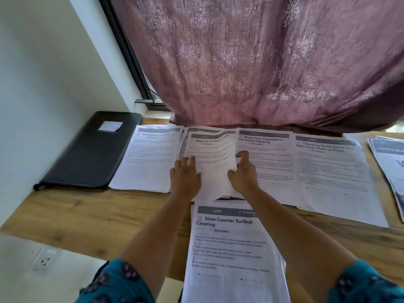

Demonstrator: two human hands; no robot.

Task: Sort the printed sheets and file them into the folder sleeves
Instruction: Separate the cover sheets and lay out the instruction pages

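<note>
"Wipe the TV Stand" sheet (211,154) lies lengthwise away from me, my flat left hand (185,178) pressing its left edge, my right hand (242,171) pinching its right edge.

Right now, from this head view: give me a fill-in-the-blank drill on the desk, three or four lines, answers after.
1. The black folder lies closed at the ____ end of the row of sheets.
2. Both hands, left hand and right hand, are on the sheet titled "Wipe the ____ Stand".
3. The near stack is headed "Shoe ____ Surface Cleaning".
4. Behind the desk hangs a ____ curtain.

Missing words: left; TV; Counter; pink
</note>
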